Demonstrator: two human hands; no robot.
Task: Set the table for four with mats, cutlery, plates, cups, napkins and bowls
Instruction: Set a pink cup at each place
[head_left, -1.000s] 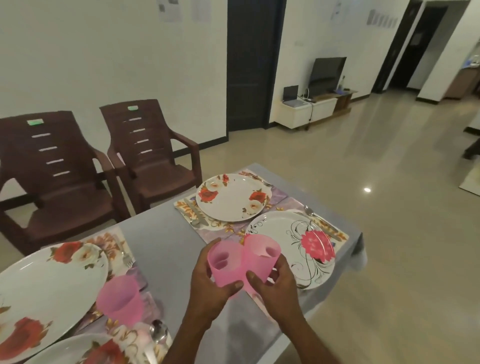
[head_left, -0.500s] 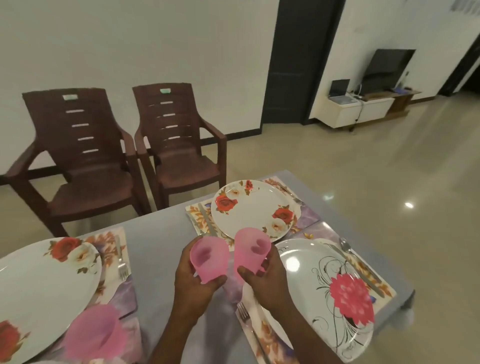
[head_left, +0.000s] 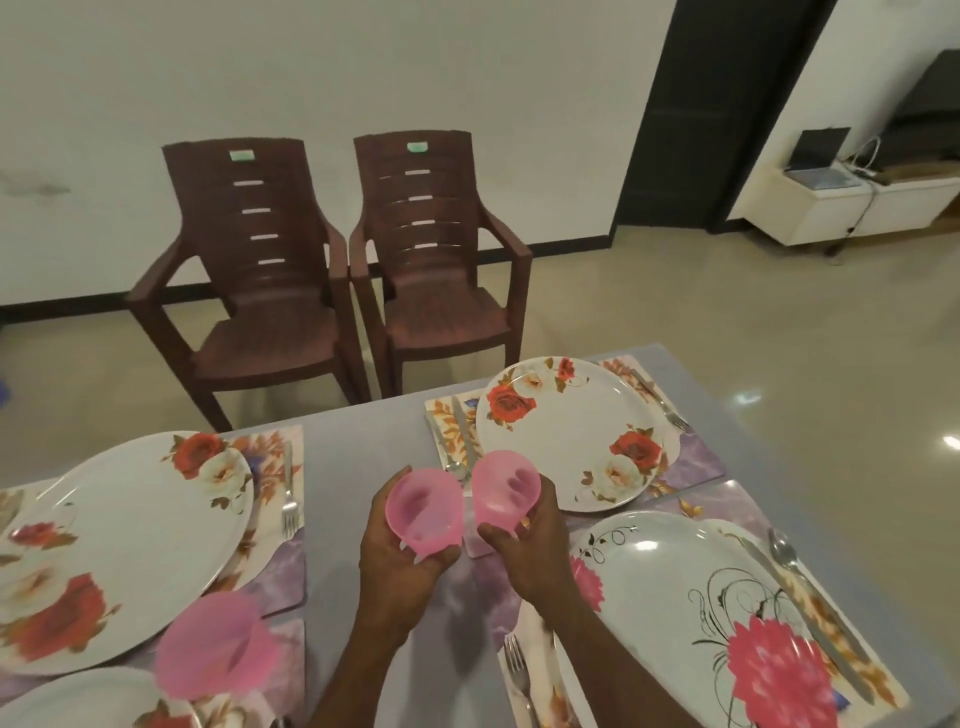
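Obs.: person stands at the near edge of the grey table (head_left: 363, 441), one pink cup per hand, both cups held above the bare strip of table between the place settings.

Landmark: far-right rose plate (head_left: 571, 431).

- Left hand (head_left: 402, 558) cradles the left cup (head_left: 425, 509) from below, fingers curled round its base, mouth tipped up and toward the camera. This cup lies off the near-left side of the rose plate, well apart from it.
- Right hand (head_left: 524, 545) grips the right cup (head_left: 506, 488) the same way, thumb across the near wall. Its rim looks just beside the rose plate's near-left edge, over the spoon and knife (head_left: 460, 431) on that mat; height above the mat cannot be told.
- The two cups almost touch, rim to rim.
- Both cup axes tilt; neither is upright.
- A third pink cup (head_left: 218, 644), blurred, stands at the left-hand settings, far from the rose plate.
- Black-scroll plate (head_left: 727, 618) sits directly nearer than the rose plate, with no cup seen beside it.

Judgement: the right hand is the nearer to the rose plate, so it likely serves that setting, away and slightly right. The left cup would suit the black-scroll plate. Each cup needs righting before set-down. Forearms reach forward, wrists bent back slightly.
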